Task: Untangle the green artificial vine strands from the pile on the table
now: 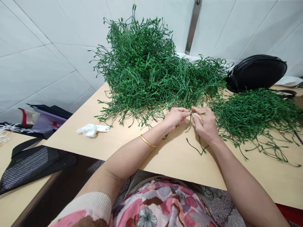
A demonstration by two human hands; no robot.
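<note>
— Left hand [176, 117]?
— Fingertips pinched on a thin green plastic sprig [198, 113], just in front of the big tangled heap of green plastic stems [146, 69].
— Right hand [206, 125]?
— Clamped on the same sprig, fingertip to fingertip with the left, above loose green strands [196, 148] on the pale wooden table [165, 157].
— Nearby?
— Smaller flat green heap [255, 116] just right of the hands, black zipped bag [257, 72] behind it, crumpled white tissue [92, 130] well off to the left.
</note>
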